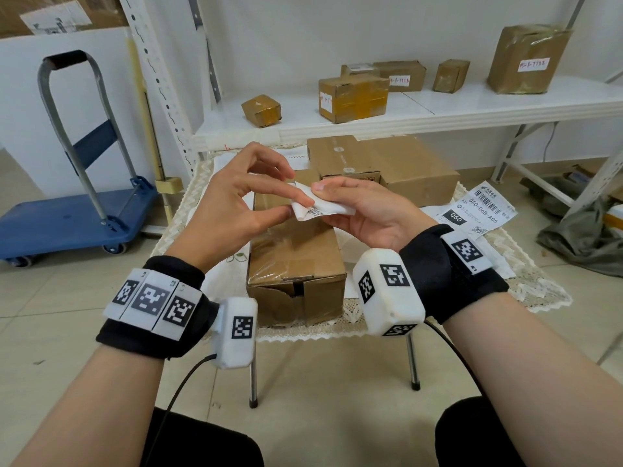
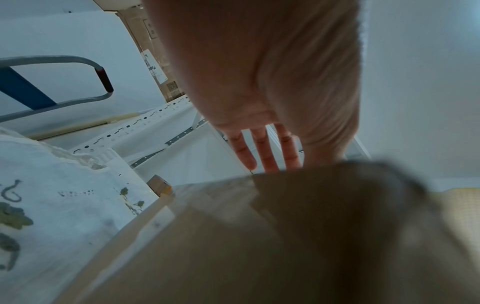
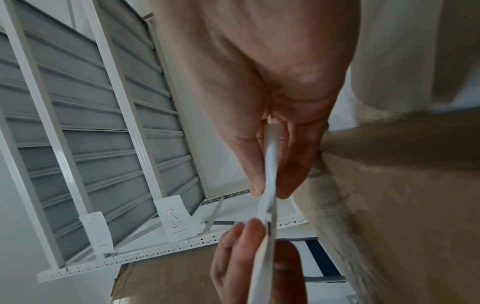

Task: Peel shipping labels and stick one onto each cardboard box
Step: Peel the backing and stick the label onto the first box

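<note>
Forearms with black wrist straps (image 1: 151, 308) and marker-covered camera pods closest to lens, both raised over the near cardboard box (image 1: 296, 261) on the cloth-covered small table (image 1: 526, 274). Right hand (image 1: 364, 214) holds a shipping label (image 1: 320, 205) above the box top, thumb on top, fingers curled under the sheet. Left hand (image 1: 236, 200) pinches the label's left edge between thumb and forefinger, other fingers spread loose. Label is bent, print partly visible, not touching the box. Right wrist view: label (image 3: 270, 164) edge-on between thumb and fingers, left fingertips (image 3: 246, 232) on its far end. Left wrist view: blurred, box top (image 2: 233, 246) below palm, pinch not visible. Behind the near box, a larger cardboard box (image 1: 397, 166). Right of the near box, spare labels (image 1: 478, 207) flat on the table. Further behind, shelf (image 1: 438, 119) with taped parcels (image 1: 354, 97). Left of the box, blue trolley (image 1: 67, 220) on floor.
</note>
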A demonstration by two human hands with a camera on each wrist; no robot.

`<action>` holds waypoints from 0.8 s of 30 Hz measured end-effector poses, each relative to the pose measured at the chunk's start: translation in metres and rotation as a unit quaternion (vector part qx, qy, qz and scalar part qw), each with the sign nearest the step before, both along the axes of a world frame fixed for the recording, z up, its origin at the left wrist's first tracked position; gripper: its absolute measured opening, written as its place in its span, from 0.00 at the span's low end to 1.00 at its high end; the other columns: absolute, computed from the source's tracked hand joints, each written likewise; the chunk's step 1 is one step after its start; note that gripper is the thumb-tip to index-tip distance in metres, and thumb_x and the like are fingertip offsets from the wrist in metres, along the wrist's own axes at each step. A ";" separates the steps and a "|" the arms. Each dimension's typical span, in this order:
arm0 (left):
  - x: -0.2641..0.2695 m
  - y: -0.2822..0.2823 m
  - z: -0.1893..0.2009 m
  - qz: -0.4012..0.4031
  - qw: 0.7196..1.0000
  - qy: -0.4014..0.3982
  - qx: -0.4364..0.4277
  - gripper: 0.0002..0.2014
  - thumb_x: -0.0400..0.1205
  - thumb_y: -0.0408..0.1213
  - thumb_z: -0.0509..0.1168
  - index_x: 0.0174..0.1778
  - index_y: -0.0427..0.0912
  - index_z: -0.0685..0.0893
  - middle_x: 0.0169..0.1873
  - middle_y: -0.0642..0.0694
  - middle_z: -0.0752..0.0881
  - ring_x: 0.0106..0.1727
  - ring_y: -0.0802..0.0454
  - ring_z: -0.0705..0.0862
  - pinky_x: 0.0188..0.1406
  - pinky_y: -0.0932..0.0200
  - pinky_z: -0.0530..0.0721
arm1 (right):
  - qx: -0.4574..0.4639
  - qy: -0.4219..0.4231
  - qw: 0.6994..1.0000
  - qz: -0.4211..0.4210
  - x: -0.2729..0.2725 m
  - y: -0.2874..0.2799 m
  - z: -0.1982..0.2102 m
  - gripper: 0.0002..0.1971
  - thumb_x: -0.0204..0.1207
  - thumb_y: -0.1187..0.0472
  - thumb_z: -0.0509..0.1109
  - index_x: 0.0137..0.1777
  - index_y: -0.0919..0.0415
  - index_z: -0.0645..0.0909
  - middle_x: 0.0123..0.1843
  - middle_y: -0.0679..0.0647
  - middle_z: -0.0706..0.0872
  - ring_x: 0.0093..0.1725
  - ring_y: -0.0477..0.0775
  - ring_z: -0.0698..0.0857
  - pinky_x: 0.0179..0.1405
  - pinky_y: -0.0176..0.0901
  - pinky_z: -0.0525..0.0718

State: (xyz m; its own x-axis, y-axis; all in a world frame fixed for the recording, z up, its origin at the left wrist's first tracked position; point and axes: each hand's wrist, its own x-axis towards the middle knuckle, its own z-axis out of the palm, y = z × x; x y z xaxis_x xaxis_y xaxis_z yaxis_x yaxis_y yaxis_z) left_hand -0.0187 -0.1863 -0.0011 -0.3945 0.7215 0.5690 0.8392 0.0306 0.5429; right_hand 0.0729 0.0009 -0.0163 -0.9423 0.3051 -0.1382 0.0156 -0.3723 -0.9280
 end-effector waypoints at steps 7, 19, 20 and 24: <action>0.000 0.000 -0.001 0.001 1.000 0.000 -0.002 0.11 0.76 0.30 0.80 0.50 0.49 0.94 0.57 0.48 0.81 0.60 0.57 0.81 0.64 0.69 0.78 | 0.001 -0.001 1.000 0.006 0.001 0.001 0.000 0.06 0.79 0.68 0.75 0.54 0.64 0.87 0.47 0.57 0.92 0.40 0.48 0.92 0.37 0.36 0.88; 0.000 -0.001 -0.001 -0.001 1.000 0.005 0.001 0.13 0.77 0.27 0.78 0.52 0.49 0.94 0.59 0.47 0.85 0.63 0.63 0.81 0.65 0.69 0.78 | 0.027 0.010 0.999 0.026 0.002 0.001 0.001 0.04 0.83 0.64 0.71 0.54 0.61 0.86 0.49 0.55 0.91 0.44 0.48 0.91 0.40 0.38 0.90; -0.001 -0.001 -0.001 -0.001 1.000 0.003 0.003 0.13 0.78 0.27 0.77 0.52 0.49 0.94 0.59 0.47 0.86 0.64 0.62 0.81 0.66 0.65 0.80 | 0.027 0.016 0.999 0.032 0.003 0.001 0.002 0.05 0.84 0.62 0.71 0.55 0.61 0.86 0.50 0.56 0.91 0.45 0.49 0.91 0.42 0.38 0.91; -0.004 -0.005 0.001 0.000 1.000 -0.009 0.004 0.13 0.78 0.26 0.76 0.52 0.50 0.93 0.58 0.47 0.87 0.66 0.54 0.83 0.69 0.54 0.82 | 0.048 0.019 0.997 0.053 0.005 0.001 0.005 0.15 0.83 0.52 0.70 0.57 0.64 0.86 0.53 0.58 0.92 0.50 0.52 0.90 0.48 0.41 0.90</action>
State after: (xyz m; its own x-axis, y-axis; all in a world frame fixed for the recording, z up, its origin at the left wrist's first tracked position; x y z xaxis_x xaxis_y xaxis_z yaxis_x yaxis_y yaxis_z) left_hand -0.0225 -0.1910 -0.0006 -0.4053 0.7167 0.5675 0.8289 0.0263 0.5588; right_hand 0.0777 0.0016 -0.0115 -0.9738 0.2143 -0.0764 0.0137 -0.2798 -0.9599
